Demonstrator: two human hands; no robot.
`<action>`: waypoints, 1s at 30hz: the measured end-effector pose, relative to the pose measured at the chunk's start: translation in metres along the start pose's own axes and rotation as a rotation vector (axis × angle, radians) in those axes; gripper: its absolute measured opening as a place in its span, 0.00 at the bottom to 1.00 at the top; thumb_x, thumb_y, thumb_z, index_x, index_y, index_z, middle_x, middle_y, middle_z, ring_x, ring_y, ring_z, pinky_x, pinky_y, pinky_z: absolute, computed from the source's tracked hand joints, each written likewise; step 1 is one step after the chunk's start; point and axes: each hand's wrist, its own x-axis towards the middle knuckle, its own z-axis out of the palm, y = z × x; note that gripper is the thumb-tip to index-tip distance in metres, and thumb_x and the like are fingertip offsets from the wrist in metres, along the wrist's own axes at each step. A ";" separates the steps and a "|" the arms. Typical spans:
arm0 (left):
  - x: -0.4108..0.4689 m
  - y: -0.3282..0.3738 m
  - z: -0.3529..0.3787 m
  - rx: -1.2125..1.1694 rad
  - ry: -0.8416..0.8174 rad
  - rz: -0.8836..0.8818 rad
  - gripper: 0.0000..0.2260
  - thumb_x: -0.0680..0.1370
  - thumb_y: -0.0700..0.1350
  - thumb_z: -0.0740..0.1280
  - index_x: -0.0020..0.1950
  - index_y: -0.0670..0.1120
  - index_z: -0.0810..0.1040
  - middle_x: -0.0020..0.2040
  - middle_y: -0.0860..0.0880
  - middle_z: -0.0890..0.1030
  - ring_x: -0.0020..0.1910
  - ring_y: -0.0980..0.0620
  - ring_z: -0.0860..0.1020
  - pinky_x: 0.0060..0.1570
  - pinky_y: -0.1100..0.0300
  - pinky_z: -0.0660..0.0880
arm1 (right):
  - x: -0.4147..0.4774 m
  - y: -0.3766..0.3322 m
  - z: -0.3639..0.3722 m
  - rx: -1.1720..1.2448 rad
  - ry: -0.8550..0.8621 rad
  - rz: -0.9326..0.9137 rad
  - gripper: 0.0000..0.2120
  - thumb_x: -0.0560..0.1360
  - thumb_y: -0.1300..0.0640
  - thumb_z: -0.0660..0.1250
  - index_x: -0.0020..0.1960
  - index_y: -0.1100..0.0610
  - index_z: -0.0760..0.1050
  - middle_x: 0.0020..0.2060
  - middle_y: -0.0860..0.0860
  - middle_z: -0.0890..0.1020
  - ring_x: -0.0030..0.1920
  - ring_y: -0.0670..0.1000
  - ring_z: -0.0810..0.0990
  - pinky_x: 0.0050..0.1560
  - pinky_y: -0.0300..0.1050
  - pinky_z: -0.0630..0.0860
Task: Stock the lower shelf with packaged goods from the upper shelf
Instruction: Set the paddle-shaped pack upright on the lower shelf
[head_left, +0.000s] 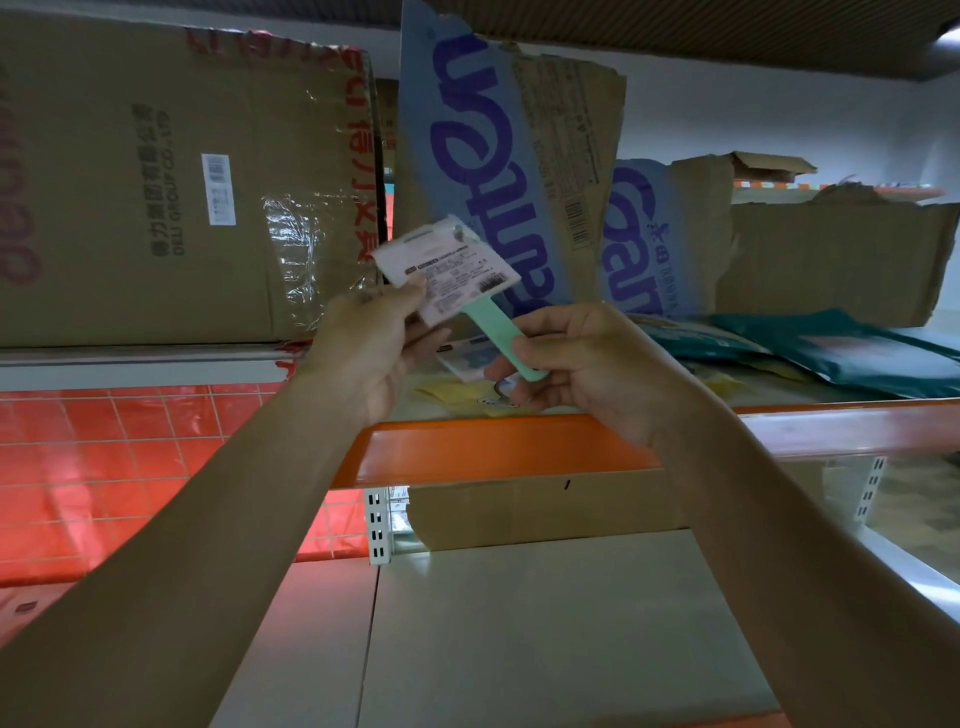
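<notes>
Packaged item (447, 265) is held up over the upper shelf (519, 447) front edge. Left hand (374, 343) pinches its white card, right hand (587, 358) fingers curl round the mint-green handle (488, 325).

Single head-worn wide-angle view, close and forward onto the upper shelf (493, 447).
</notes>
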 end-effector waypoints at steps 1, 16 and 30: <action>-0.001 0.000 0.000 0.009 0.002 0.023 0.04 0.79 0.39 0.65 0.45 0.43 0.77 0.44 0.47 0.84 0.39 0.54 0.83 0.37 0.64 0.80 | 0.001 0.000 0.003 -0.004 0.003 -0.001 0.07 0.79 0.63 0.64 0.55 0.59 0.78 0.44 0.55 0.86 0.38 0.50 0.83 0.41 0.41 0.81; -0.045 0.026 -0.057 0.063 -0.023 0.206 0.05 0.80 0.38 0.63 0.45 0.44 0.76 0.39 0.51 0.85 0.40 0.55 0.83 0.39 0.62 0.79 | 0.000 -0.010 0.075 0.198 -0.082 -0.047 0.13 0.81 0.51 0.60 0.52 0.59 0.79 0.41 0.58 0.85 0.39 0.54 0.83 0.44 0.49 0.80; -0.083 0.032 -0.171 0.136 0.134 0.111 0.08 0.80 0.41 0.62 0.42 0.46 0.75 0.35 0.53 0.83 0.33 0.59 0.80 0.34 0.67 0.76 | 0.005 -0.009 0.175 0.380 -0.151 -0.025 0.10 0.82 0.58 0.58 0.48 0.60 0.77 0.35 0.57 0.81 0.30 0.53 0.80 0.32 0.42 0.77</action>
